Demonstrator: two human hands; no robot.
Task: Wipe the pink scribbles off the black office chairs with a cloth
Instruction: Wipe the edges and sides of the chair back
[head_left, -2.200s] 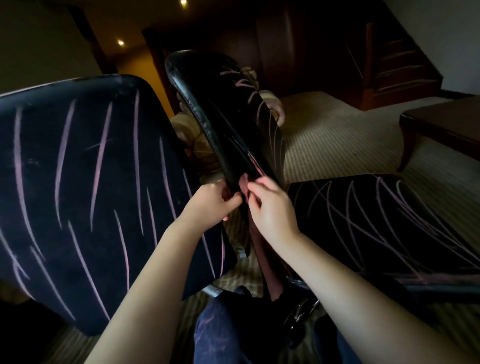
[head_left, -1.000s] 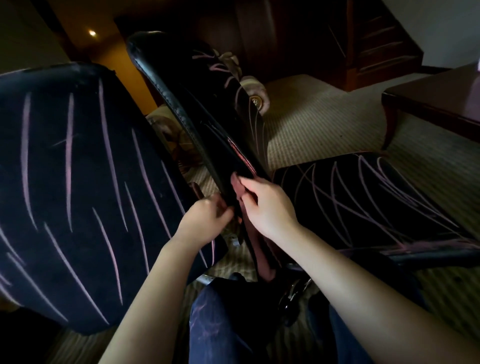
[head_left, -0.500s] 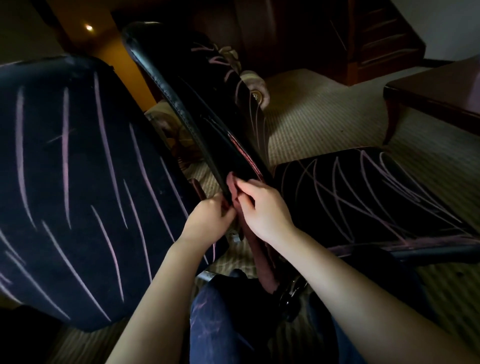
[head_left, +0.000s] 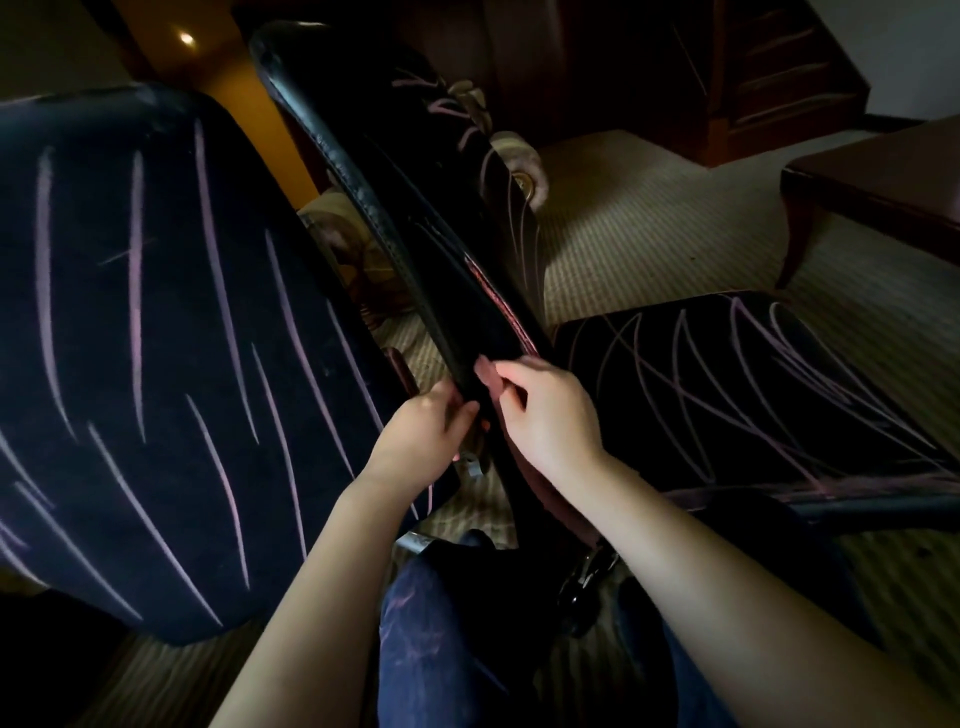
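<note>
pink cloth (head_left: 487, 372) between left hand (head_left: 422, 432) and right hand (head_left: 546, 415), against chair back (head_left: 415, 218)

Bare forearms (head_left: 701, 561); dark blue trousers (head_left: 441, 629), perhaps denim, faintly pink-smudged.

Glossy stitched leather chair back (head_left: 374, 208), matt fabric seats (head_left: 156, 338), ribbed carpet (head_left: 649, 234), polished wood table (head_left: 883, 171)

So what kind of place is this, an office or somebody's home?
Probably a home or hotel lounge rather than an office: striped carpet, a dark wooden table and a floral armchair.
</note>
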